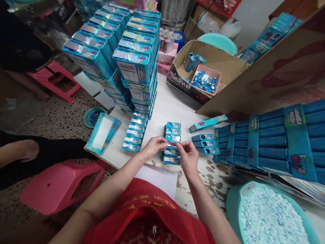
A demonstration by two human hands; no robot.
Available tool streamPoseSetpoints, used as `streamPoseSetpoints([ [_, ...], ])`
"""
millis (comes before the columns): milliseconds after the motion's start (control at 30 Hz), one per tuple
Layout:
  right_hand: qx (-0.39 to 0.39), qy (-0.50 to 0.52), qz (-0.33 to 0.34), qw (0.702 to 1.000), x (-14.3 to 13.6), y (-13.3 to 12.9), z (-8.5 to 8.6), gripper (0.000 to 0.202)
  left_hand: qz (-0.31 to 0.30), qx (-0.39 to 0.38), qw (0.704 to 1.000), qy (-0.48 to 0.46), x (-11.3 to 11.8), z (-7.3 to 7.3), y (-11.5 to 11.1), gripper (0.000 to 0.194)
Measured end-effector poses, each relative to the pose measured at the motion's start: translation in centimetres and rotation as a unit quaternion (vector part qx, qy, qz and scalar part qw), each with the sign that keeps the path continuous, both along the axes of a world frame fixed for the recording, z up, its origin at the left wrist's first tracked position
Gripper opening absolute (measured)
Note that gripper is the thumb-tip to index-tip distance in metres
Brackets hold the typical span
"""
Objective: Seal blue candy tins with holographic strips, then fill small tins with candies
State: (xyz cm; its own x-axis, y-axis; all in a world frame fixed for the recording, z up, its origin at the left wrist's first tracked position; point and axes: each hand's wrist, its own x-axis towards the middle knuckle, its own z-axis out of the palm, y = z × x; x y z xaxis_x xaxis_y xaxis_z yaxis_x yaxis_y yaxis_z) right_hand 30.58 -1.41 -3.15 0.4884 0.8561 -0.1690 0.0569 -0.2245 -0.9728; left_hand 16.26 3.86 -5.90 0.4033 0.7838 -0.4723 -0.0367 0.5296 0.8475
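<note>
Over a short row of blue candy tins, both of my hands meet, fingertips pinched. My left hand has one end of a thin strip, and my right hand grips its other end. The strip looks like a clear sticker, though it is too small to be sure. Tins at the far end of the row show round openings. Nearer ones carry shiny bands over their tops. Left of them stands another row of shiny-topped tins; to the right lie several tins with dark round holes.
Tall stacks of blue tins rise at the back left. An open carton holds a pink box of small lids. Trayed tins line the right side, above a tub of pale candies. Someone sits at left near a pink stool.
</note>
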Motion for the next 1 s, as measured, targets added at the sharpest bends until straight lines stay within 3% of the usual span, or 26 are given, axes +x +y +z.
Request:
streamPoseSetpoints([
  [100, 0.000, 0.015, -0.003, 1.000, -0.2, 0.1, -0.1, 0.028, -0.002, 0.017, 1.000, 0.017, -0.4, 0.0, 0.2, 0.028],
  [233, -0.032, -0.037, 0.004, 0.999, 0.0, 1.0, -1.1, 0.024, 0.004, 0.034, 0.996, 0.082, -0.3, -0.3, 0.8, 0.027],
  [467, -0.078, -0.207, -0.016, 0.975, 0.6, 3.5, -4.3, 0.013, 0.014, 0.112, 0.968, 0.225, 0.4, -2.9, 2.6, 0.023],
  [700, -0.122, -0.176, -0.041, 0.976, 0.5, 4.0, -5.8, 0.017, 0.010, 0.077, 0.969, 0.234, 1.4, -5.1, 2.1, 0.021],
  [833, -0.157, -0.120, -0.084, 0.977, 1.0, 4.2, -6.3, 0.042, -0.031, 0.037, 0.935, 0.350, 2.1, -6.3, 1.1, 0.020],
  [900, -0.154, -0.112, -0.082, 0.978, 1.4, 4.5, -6.7, 0.038, -0.059, 0.031, 0.918, 0.390, 2.1, -6.6, 0.8, 0.020],
  [1000, -0.119, -0.072, -0.063, 0.988, 2.1, 4.2, -6.9, 0.031, -0.129, 0.088, 0.892, 0.425, 1.4, -6.2, 0.7, 0.023],
])
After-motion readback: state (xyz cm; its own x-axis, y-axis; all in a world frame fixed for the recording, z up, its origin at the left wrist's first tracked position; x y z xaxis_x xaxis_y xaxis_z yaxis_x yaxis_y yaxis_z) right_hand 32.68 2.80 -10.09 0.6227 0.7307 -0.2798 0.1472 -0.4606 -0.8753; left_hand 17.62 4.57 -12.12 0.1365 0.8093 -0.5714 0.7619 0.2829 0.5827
